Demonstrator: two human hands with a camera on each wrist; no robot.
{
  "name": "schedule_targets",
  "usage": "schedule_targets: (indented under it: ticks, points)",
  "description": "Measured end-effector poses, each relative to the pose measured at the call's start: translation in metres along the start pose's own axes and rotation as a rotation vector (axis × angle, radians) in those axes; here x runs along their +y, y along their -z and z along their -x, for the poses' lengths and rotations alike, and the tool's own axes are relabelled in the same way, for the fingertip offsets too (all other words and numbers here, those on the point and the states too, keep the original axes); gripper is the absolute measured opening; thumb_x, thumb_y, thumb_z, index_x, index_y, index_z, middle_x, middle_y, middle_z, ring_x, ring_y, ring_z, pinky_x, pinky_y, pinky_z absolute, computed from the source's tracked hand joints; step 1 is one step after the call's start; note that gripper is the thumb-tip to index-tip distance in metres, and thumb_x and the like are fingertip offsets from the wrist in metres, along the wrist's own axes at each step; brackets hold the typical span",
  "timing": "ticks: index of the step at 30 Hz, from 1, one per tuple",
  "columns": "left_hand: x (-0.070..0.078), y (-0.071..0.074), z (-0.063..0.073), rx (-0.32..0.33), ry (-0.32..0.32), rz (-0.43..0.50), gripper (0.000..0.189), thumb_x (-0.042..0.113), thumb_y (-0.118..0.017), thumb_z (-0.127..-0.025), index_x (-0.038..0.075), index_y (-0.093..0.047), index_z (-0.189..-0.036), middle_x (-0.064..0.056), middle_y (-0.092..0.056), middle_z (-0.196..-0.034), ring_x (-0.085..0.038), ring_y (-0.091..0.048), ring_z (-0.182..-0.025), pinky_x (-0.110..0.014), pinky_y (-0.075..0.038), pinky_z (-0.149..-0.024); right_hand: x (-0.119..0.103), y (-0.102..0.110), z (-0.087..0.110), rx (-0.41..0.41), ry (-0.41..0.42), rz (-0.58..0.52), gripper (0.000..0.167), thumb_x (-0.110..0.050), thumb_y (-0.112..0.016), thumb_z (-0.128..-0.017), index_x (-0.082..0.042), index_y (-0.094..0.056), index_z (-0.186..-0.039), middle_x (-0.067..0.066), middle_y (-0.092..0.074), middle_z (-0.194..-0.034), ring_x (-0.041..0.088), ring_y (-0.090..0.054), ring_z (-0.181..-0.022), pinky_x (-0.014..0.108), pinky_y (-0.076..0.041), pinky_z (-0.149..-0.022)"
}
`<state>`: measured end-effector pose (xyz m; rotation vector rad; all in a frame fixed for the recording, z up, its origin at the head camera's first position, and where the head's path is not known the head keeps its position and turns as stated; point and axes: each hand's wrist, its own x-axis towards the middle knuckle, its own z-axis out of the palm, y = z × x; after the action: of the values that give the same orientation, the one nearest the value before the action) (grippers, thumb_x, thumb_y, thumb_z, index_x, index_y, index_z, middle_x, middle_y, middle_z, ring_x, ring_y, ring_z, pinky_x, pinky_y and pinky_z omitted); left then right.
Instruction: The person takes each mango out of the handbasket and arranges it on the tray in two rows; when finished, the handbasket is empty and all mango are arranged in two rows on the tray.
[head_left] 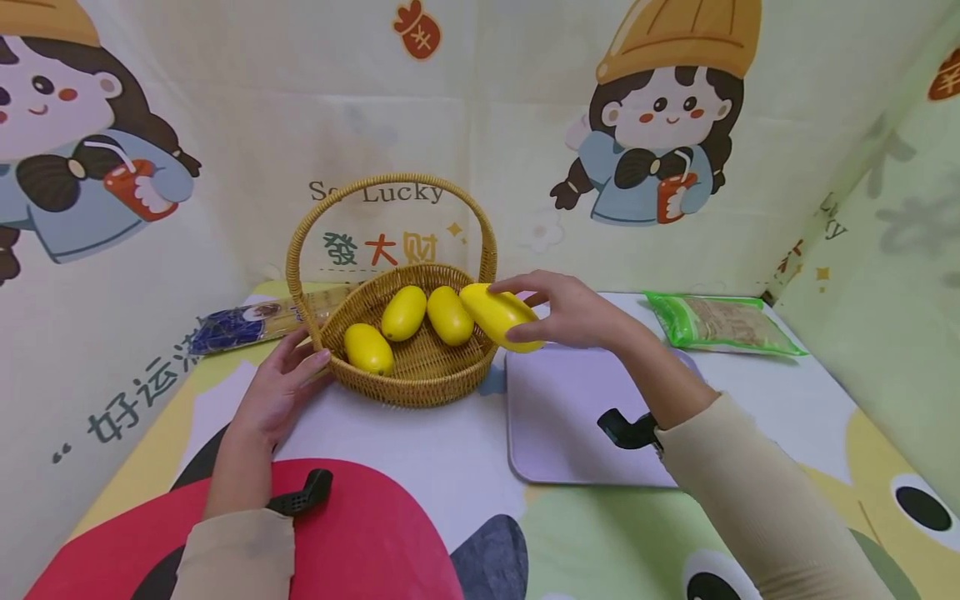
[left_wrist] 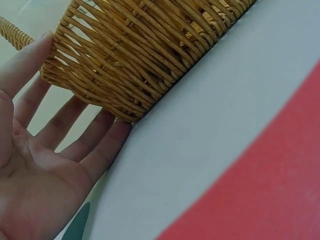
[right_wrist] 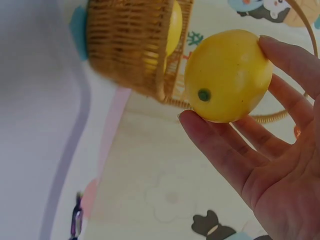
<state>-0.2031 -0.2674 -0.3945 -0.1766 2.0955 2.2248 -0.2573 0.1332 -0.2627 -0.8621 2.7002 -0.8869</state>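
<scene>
- My right hand point(head_left: 566, 312) pinches a yellow fruit point(head_left: 495, 310) between thumb and fingers, probably to carry it securely without covering it.
- My left hand point(head_left: 279, 390), fingers fairly straight, touches the basket point(head_left: 420, 393) at its left side, perhaps so it won't slide on the worktop point(head_left: 420, 446).
- The held fruit sits left of my right palm, by the basket's right rim; three more fruits point(head_left: 404, 313) lie inside.

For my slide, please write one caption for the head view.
The right hand holds a yellow fruit by a basket; the left hand touches the basket; three more fruits lie inside.
</scene>
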Motion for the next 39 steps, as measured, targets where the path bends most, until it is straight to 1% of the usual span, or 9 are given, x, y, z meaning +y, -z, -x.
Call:
schedule_targets:
  ticks: [4, 8, 14, 19, 22, 26, 29, 36, 39]
  points:
    - [0.000, 0.001, 0.000, -0.002, -0.006, -0.020, 0.084, 0.033, -0.068, -0.101, 0.032, -0.016, -0.167, -0.011, -0.014, -0.174, -0.031, -0.026, -0.156, -0.050, -0.032, -0.123, 0.013, 0.002, 0.009, 0.013, -0.023, 0.010, 0.060, -0.026, -0.079, -0.090, -0.029, -0.059, -0.146, 0.004, -0.053, -0.151, 0.038, -0.057, -0.130, 0.049, -0.062, -0.092]
    - [0.000, 0.002, -0.001, -0.011, -0.016, -0.039, 0.084, 0.032, -0.068, -0.101, 0.031, -0.016, -0.167, -0.013, -0.015, -0.173, -0.029, -0.029, -0.153, -0.047, -0.036, -0.120, 0.024, 0.001, 0.019, 0.019, -0.027, 0.021, 0.058, -0.025, -0.079, -0.090, -0.027, -0.061, -0.145, 0.006, -0.054, -0.150, 0.038, -0.059, -0.128, 0.045, -0.063, -0.089]
    - [0.000, 0.006, -0.002, -0.015, -0.032, -0.044, 0.083, 0.031, -0.068, -0.101, 0.031, -0.017, -0.167, -0.014, -0.017, -0.172, -0.027, -0.033, -0.150, -0.041, -0.042, -0.114, 0.039, -0.003, 0.030, 0.025, -0.046, 0.006, 0.060, -0.022, -0.080, -0.088, -0.024, -0.061, -0.144, 0.006, -0.050, -0.155, 0.038, -0.059, -0.127, 0.041, -0.064, -0.087]
    - [-0.001, 0.007, -0.004, -0.020, -0.036, -0.051, 0.084, 0.032, -0.070, -0.100, 0.030, -0.018, -0.167, -0.015, -0.018, -0.171, -0.025, -0.036, -0.146, -0.034, -0.048, -0.108, 0.048, -0.001, 0.036, 0.049, -0.060, 0.026, 0.064, -0.021, -0.080, -0.088, -0.022, -0.058, -0.147, 0.008, -0.057, -0.148, 0.038, -0.061, -0.125, 0.042, -0.064, -0.086]
    - [-0.001, 0.006, -0.003, -0.018, -0.038, -0.048, 0.083, 0.032, -0.070, -0.100, 0.029, -0.020, -0.167, -0.015, -0.020, -0.170, -0.025, -0.037, -0.145, -0.032, -0.049, -0.106, 0.052, -0.002, 0.039, 0.040, -0.077, 0.035, 0.063, -0.021, -0.079, -0.089, -0.021, -0.057, -0.148, 0.010, -0.058, -0.146, 0.038, -0.061, -0.125, 0.045, -0.062, -0.089]
    - [-0.001, 0.004, -0.002, -0.015, -0.039, -0.051, 0.082, 0.031, -0.069, -0.100, 0.029, -0.021, -0.166, -0.015, -0.020, -0.169, -0.025, -0.038, -0.144, -0.033, -0.049, -0.106, 0.060, -0.006, 0.041, 0.023, -0.087, 0.070, 0.061, -0.020, -0.077, -0.090, -0.020, -0.058, -0.147, 0.014, -0.056, -0.145, 0.039, -0.060, -0.124, 0.052, -0.060, -0.097]
    - [0.000, 0.002, -0.001, -0.011, -0.041, -0.056, 0.081, 0.030, -0.068, -0.101, 0.029, -0.021, -0.167, -0.016, -0.020, -0.169, -0.027, -0.037, -0.146, -0.033, -0.049, -0.106, 0.067, -0.013, 0.040, 0.014, -0.074, 0.108, 0.059, -0.017, -0.077, -0.089, -0.017, -0.060, -0.146, 0.017, -0.056, -0.144, 0.039, -0.059, -0.123, 0.056, -0.057, -0.101]
    - [0.000, 0.002, 0.000, 0.002, -0.030, -0.090, 0.083, 0.031, -0.067, -0.102, 0.027, -0.017, -0.167, -0.016, -0.019, -0.171, -0.032, -0.032, -0.150, -0.035, -0.048, -0.107, 0.078, -0.029, 0.033, -0.035, -0.086, 0.147, 0.057, -0.016, -0.078, -0.088, -0.017, -0.063, -0.143, 0.019, -0.058, -0.136, 0.033, -0.058, -0.113, 0.048, -0.056, -0.096]
    - [0.000, 0.002, 0.000, 0.004, -0.024, -0.105, 0.084, 0.033, -0.067, -0.101, 0.028, -0.016, -0.168, -0.015, -0.019, -0.171, -0.034, -0.030, -0.152, -0.037, -0.046, -0.109, 0.080, -0.033, 0.030, -0.046, -0.093, 0.160, 0.056, -0.017, -0.079, -0.088, -0.017, -0.063, -0.142, 0.019, -0.059, -0.134, 0.034, -0.057, -0.111, 0.048, -0.056, -0.095]
